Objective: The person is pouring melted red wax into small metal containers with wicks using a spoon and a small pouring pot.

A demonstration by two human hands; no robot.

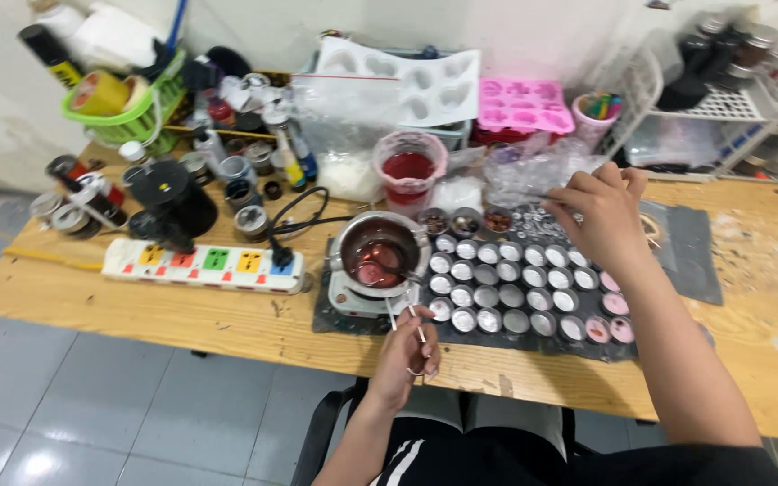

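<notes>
My left hand (407,358) is at the table's front edge, closed on two thin white sticks (404,317) that point up towards a small metal pot (380,256) of melted red wax. The pot sits on a little white hot plate (357,301). My right hand (601,216) hovers over the far right of several rows of small round tins (497,292). Its fingers are pinched on a thin wick-like strand (551,200). The tins stand on a dark mat (677,238). A few at the right hold pink wax (610,317).
A plastic cup of red liquid (407,171) stands behind the pot. A white power strip (204,265) lies left, its black cable running to the hot plate. Further back are jars, a green basket (123,112), a white mould tray (402,81), a pink mould (522,103) and a wire rack (722,103).
</notes>
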